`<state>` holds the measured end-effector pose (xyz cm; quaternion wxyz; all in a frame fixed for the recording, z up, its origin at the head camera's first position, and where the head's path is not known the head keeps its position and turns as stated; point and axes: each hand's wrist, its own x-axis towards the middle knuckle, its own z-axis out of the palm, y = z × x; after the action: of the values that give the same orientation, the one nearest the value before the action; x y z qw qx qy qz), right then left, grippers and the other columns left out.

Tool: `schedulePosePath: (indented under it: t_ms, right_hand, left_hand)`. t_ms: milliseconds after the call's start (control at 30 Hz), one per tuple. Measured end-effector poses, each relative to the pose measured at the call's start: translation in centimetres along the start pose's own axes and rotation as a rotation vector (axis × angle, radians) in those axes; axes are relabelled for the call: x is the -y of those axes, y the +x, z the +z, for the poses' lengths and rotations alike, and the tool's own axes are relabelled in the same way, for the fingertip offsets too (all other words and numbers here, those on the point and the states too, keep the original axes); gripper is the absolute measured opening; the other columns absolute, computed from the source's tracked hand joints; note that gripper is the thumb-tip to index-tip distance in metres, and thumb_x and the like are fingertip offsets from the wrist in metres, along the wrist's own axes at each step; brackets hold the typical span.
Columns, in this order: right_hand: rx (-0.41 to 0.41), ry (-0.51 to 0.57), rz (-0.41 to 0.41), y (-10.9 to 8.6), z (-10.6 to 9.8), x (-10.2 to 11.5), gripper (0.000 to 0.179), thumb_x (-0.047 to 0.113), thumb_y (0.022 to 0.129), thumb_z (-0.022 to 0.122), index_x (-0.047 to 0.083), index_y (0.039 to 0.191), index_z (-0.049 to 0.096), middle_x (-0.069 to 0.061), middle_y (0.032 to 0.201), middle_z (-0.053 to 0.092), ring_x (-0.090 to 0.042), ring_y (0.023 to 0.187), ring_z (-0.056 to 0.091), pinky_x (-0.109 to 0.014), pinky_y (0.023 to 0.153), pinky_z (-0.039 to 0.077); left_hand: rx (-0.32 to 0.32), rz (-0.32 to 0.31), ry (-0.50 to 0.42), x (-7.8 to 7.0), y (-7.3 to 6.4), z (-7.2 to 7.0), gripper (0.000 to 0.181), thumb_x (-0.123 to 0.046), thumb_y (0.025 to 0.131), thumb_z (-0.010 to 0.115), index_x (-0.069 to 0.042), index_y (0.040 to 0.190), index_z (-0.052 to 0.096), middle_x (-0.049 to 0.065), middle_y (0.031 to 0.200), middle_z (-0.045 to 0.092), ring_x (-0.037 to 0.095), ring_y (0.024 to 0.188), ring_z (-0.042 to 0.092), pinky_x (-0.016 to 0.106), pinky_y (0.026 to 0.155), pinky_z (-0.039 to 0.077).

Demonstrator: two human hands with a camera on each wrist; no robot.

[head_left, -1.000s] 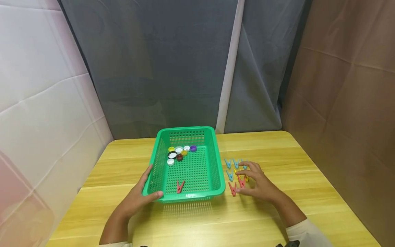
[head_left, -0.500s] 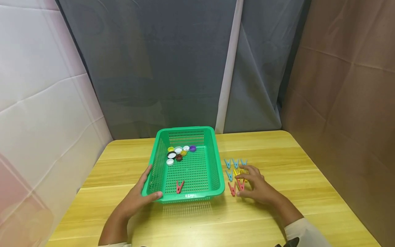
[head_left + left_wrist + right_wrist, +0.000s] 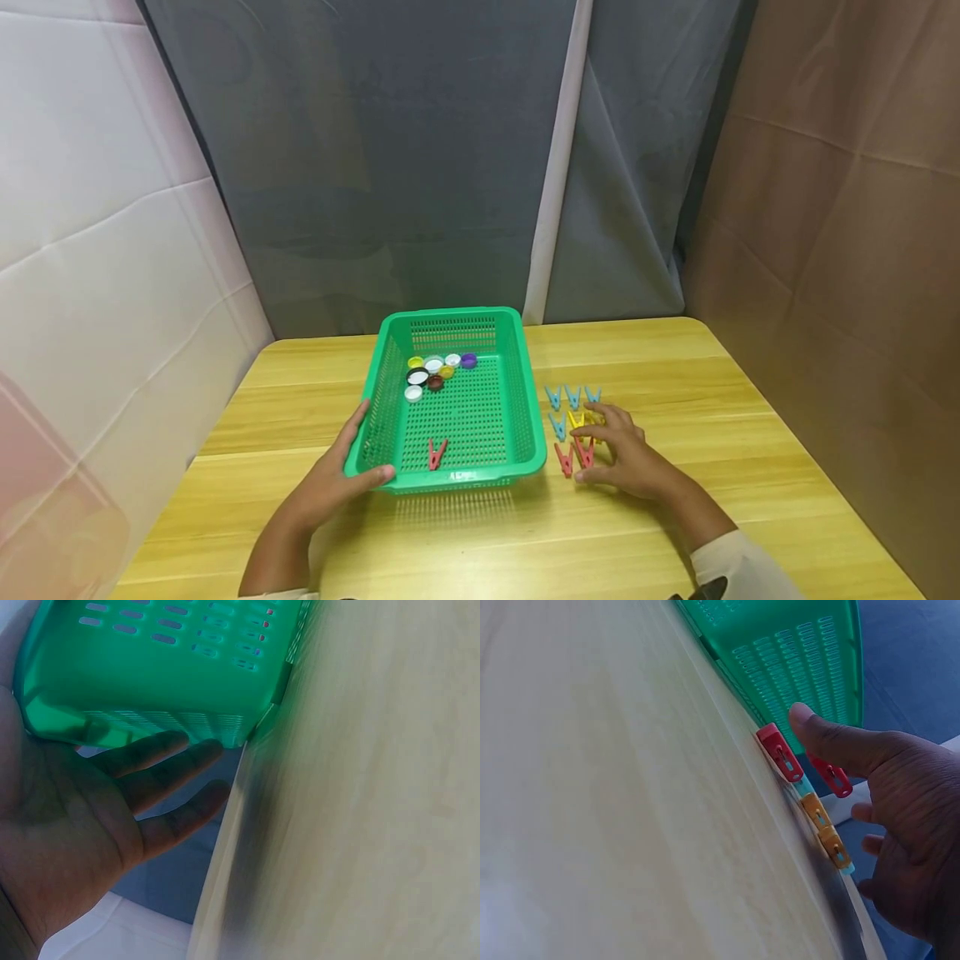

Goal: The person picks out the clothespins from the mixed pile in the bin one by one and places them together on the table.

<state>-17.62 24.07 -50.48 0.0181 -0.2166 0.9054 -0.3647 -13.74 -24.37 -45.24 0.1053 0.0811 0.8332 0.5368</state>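
My left hand (image 3: 330, 479) rests at the near left corner of the green plastic basket (image 3: 536, 450), its thumb along the front rim. The left wrist view shows its other fingers (image 3: 172, 769) stretched out beside the basket wall. To the right of the basket, my right hand (image 3: 626, 450) pinches a red clothespin (image 3: 585, 455), partly behind the thumb in the right wrist view. Another red clothespin (image 3: 565, 461) lies just left of it on the table. Yellow clothespins (image 3: 576, 420) sit beyond it, partly under the fingers. Inside the basket is one more red clothespin (image 3: 436, 456).
Several bottle caps (image 3: 435, 365), white, yellow, brown, black and purple, lie at the back left of the basket. Several blue clothespins (image 3: 573, 397) stand in rows near the basket's right side. Curtains (image 3: 450, 208) rise behind the wooden table (image 3: 675, 367).
The red clothespin at my right hand has moved slightly toward me, level with the other red one beside it. My left hand and the basket have stayed about the same.
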Motion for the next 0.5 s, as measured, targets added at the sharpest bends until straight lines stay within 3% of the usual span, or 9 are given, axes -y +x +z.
schedulePosePath:
  t_ms: [500]
  right_hand:
    - [0.029, 0.005, 0.051, 0.08, 0.15, 0.04, 0.074, 0.042, 0.082, 0.097, 0.018, 0.146, 0.070, -0.016, 0.178, 0.029, -0.049, 0.165, 0.015, -0.088, 0.120, 0.010]
  left_hand:
    - [-0.005, 0.002, 0.022, 0.27, 0.08, -0.08, 0.116, -0.031, 0.098, 0.079, -0.035, 0.177, -0.006, 0.026, 0.183, 0.001, 0.063, 0.163, 0.016, 0.083, 0.121, 0.028]
